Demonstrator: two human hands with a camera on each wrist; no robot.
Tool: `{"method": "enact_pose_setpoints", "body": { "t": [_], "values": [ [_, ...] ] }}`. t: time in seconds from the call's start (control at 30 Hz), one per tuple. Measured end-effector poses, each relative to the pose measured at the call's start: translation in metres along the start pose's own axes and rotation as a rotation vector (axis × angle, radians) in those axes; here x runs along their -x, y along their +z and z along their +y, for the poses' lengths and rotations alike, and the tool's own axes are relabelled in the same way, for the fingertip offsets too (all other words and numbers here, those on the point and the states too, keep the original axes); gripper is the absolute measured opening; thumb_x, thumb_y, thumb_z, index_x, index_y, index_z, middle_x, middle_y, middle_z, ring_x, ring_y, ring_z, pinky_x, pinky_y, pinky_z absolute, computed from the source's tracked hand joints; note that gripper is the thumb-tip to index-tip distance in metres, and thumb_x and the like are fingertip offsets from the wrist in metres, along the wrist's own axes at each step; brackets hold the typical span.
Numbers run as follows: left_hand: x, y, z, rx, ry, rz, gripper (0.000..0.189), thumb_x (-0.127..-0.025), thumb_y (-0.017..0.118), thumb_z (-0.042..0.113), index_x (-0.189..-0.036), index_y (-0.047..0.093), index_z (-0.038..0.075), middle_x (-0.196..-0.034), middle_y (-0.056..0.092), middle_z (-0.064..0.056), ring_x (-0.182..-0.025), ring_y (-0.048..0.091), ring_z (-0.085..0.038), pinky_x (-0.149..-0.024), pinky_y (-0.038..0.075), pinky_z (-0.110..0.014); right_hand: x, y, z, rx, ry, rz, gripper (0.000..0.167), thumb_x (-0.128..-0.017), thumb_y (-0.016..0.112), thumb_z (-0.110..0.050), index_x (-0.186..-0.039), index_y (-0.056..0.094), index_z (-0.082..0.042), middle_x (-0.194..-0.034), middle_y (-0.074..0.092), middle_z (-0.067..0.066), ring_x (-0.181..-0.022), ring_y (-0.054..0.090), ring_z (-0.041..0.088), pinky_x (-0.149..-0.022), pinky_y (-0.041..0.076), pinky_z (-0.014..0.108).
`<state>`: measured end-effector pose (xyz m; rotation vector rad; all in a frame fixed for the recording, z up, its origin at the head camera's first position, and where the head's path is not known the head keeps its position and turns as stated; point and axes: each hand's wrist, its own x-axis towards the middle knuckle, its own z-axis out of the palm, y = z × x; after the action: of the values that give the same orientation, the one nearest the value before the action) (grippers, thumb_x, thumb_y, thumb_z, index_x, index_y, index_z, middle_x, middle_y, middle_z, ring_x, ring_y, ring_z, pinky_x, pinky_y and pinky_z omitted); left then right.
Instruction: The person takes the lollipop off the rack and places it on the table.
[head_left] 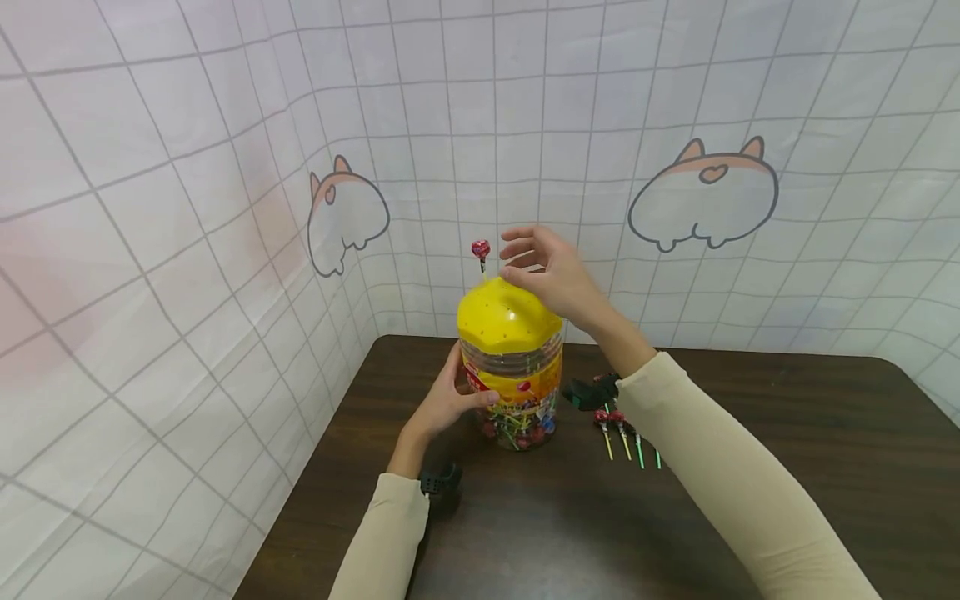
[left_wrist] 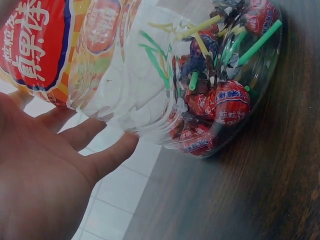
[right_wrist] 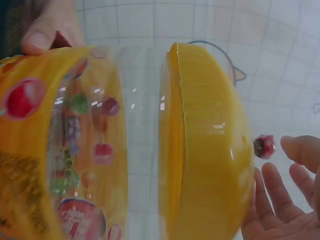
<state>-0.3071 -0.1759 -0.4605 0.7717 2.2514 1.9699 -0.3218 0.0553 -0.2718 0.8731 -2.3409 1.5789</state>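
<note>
A clear jar [head_left: 512, 390] with a printed orange label and a yellow domed lid [head_left: 510, 317] stands upright on the table. Wrapped lollipops [left_wrist: 232, 102] lie at its bottom. My left hand [head_left: 442, 404] holds the jar from the left, thumb across the front, fingers along its far side. A single red-wrapped lollipop [head_left: 481, 249] sticks up from the top of the lid. Beside it, over the lid, is my right hand [head_left: 551, 275], its fingers loosely bent and nothing held in them. The right wrist view has this lollipop [right_wrist: 265, 146] just off the fingertips.
Several lollipops [head_left: 618, 421] lie in a row on the dark wooden table [head_left: 517, 533], right of the jar and partly behind the right forearm. A white gridded cloth [head_left: 510, 108] with cartoon drawings hangs behind the table and along its left side.
</note>
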Motion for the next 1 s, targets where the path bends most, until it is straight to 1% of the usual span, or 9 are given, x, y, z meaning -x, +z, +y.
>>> {"method": "enact_pose_setpoints", "body": {
  "t": [0.27,0.43,0.53,0.67,0.87,1.0],
  "values": [
    [0.001,-0.001,-0.002,-0.021,-0.008,0.008,0.100,-0.086,0.083,0.039,-0.159,0.016,0.044,-0.154,0.042,0.000,-0.136,0.052,-0.027,-0.112,0.048,-0.053,-0.024,0.019,-0.004,-0.021,0.085,-0.019,0.050,-0.096,0.068,-0.010,-0.142,0.048,-0.011,-0.130,0.062,0.014,-0.114,0.063,0.029,-0.099,0.058,0.045],
    [0.001,-0.001,-0.001,-0.043,-0.022,0.014,0.099,-0.086,0.083,0.040,-0.158,0.016,0.047,-0.153,0.043,0.002,-0.135,0.051,-0.025,-0.111,0.048,-0.053,-0.032,0.026,-0.001,0.013,0.119,0.003,0.048,-0.096,0.068,-0.007,-0.141,0.050,-0.013,-0.118,0.065,0.014,-0.105,0.063,0.027,-0.095,0.057,0.039],
    [0.000,-0.002,-0.002,-0.046,-0.027,0.016,0.098,-0.086,0.083,0.040,-0.158,0.017,0.047,-0.153,0.043,0.002,-0.135,0.051,-0.025,-0.111,0.048,-0.053,-0.033,0.028,-0.001,0.018,0.119,0.023,0.046,-0.097,0.067,-0.005,-0.139,0.051,-0.012,-0.110,0.065,0.013,-0.098,0.063,0.026,-0.091,0.056,0.036],
    [0.000,-0.003,-0.003,-0.040,-0.022,0.014,0.098,-0.086,0.083,0.041,-0.158,0.017,0.045,-0.153,0.043,0.002,-0.135,0.051,-0.026,-0.111,0.049,-0.053,-0.035,0.030,-0.001,0.030,0.117,0.036,0.043,-0.097,0.067,-0.004,-0.137,0.053,-0.011,-0.105,0.065,0.012,-0.094,0.062,0.025,-0.088,0.055,0.034],
    [0.000,-0.003,-0.003,-0.040,-0.014,0.007,0.099,-0.085,0.083,0.045,-0.159,0.017,0.043,-0.152,0.043,0.000,-0.135,0.051,-0.027,-0.112,0.048,-0.054,-0.036,0.033,-0.001,0.056,0.107,0.044,0.042,-0.097,0.067,-0.004,-0.136,0.055,-0.011,-0.107,0.066,0.013,-0.095,0.063,0.026,-0.089,0.055,0.035],
    [0.001,-0.003,-0.003,-0.043,-0.007,0.005,0.099,-0.086,0.082,0.043,-0.160,0.016,0.042,-0.153,0.042,-0.001,-0.136,0.050,-0.027,-0.113,0.046,-0.055,-0.036,0.034,0.000,0.030,0.086,0.072,0.041,-0.097,0.065,-0.004,-0.136,0.055,-0.013,-0.111,0.065,0.013,-0.096,0.065,0.027,-0.086,0.057,0.036]
  ]
}}
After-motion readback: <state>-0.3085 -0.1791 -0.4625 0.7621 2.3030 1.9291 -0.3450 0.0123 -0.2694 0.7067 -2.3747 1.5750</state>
